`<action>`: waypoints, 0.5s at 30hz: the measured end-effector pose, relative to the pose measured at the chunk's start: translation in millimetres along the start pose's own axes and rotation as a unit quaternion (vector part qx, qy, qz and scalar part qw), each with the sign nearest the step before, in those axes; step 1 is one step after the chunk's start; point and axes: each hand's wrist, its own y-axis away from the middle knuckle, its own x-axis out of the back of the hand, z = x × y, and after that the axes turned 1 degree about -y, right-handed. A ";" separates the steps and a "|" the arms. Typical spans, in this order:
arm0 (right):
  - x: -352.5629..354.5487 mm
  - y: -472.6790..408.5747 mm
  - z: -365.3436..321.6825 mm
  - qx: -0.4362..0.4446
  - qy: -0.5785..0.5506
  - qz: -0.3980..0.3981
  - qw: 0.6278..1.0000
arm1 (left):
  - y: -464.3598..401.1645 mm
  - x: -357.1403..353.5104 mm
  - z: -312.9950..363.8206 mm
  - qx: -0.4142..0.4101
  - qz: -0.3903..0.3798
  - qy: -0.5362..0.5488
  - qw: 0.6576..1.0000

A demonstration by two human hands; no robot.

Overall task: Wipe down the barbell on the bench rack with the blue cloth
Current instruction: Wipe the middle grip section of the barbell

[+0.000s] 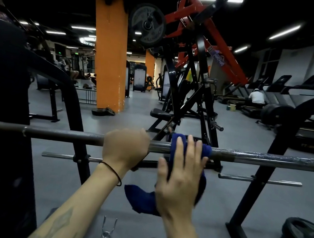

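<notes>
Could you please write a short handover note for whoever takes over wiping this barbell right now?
Left hand: grips the bare barbell near its middle, steadying it.
Right hand: fingers laid over the blue cloth, pressing it around the bar just right of the left hand; the cloth's loose end hangs below the bar.
The barbell lies across the bench rack.
Done: cannot tell how much has been wiped; the cloth is on the middle section.
Left: likely run the cloth out along both sides to the ends.
A spring collar lies on the floor below.
</notes>
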 end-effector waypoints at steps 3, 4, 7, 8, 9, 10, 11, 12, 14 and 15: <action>-14.9 9.7 -27.5 0.076 -0.021 -0.072 0.994 | -12.5 12.0 5.1 -0.004 -0.102 -0.041 0.994; -10.7 7.4 -21.2 0.111 -0.004 -0.094 0.989 | -16.0 12.7 5.0 -0.004 -0.124 -0.038 0.992; 13.9 -1.9 17.0 0.137 0.046 -0.087 0.986 | -13.1 11.8 1.8 -0.006 -0.132 -0.036 0.991; 23.1 -3.7 28.5 0.111 0.050 -0.071 0.990 | -8.7 9.3 0.9 0.000 -0.116 -0.021 0.993; 29.9 -4.0 35.7 0.079 0.047 -0.056 0.994 | -4.5 6.2 -0.2 0.009 -0.092 -0.005 0.996; 32.2 -3.1 37.2 0.050 0.040 -0.043 0.997 | -0.9 2.2 -1.6 0.011 -0.060 0.006 0.998; 30.0 -1.8 33.3 0.023 0.034 -0.032 0.999 | 1.7 -0.5 -2.3 0.011 -0.035 0.014 0.999; 23.9 -0.1 25.0 -0.001 0.029 -0.026 0.999 | 2.6 -1.3 -2.1 0.010 -0.017 0.021 1.000; 7.8 4.2 0.8 -0.003 0.019 -0.038 0.999 | 2.6 0.4 0.6 0.002 0.021 0.027 0.999; 0.5 7.4 -10.3 0.027 0.017 -0.057 0.998 | 3.4 0.0 1.5 -0.002 0.039 0.023 0.999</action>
